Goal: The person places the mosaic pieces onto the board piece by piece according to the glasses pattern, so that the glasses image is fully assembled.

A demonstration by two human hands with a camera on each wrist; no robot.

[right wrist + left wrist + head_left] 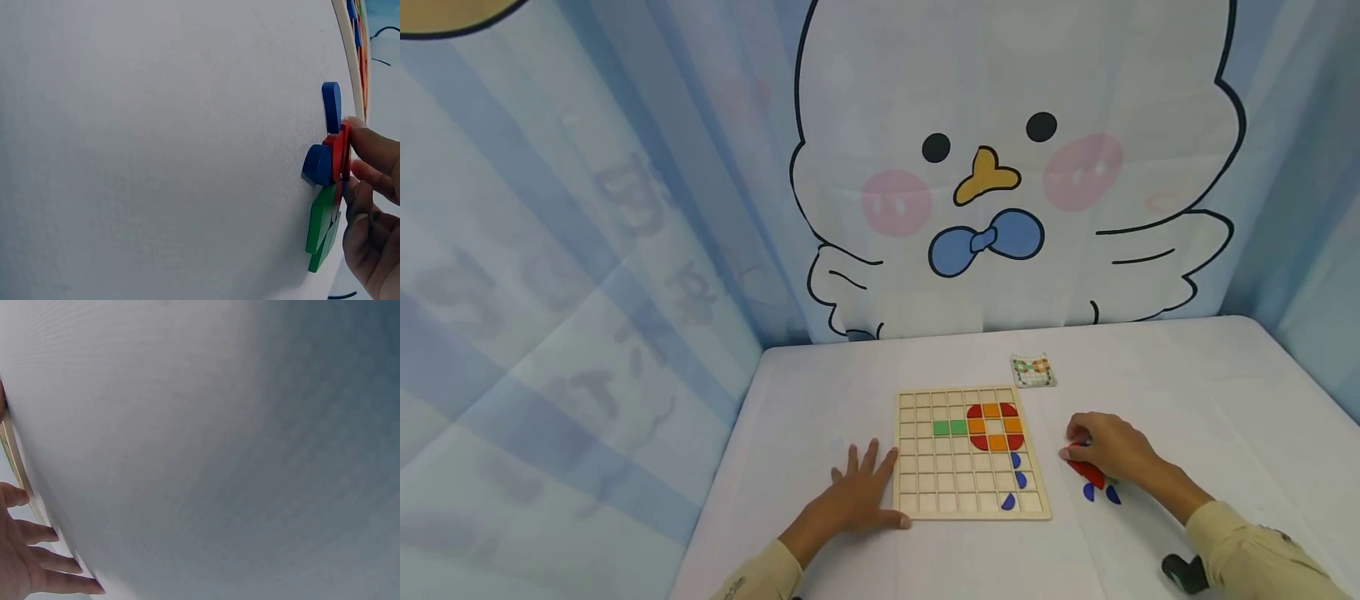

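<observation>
Gridded wooden board [970, 517] lies between the hands; right hand [1108, 442] pinches a red piece [347, 140] to its right.
Left hand [861, 496], fingers spread wide, touches the board's left edge. Three blue half-discs [1009, 502] sit on its near right side; loose blue pieces [1112, 495] and green pieces [320, 219] crowd the red one.

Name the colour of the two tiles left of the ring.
The tiles are green, clearest in the head view.

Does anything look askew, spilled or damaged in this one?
Slightly askew: three blue pieces at the lower right of the board lie at differing angles, unlike the neat red-and-orange ring above them. Nothing visibly spilled or damaged.
</observation>
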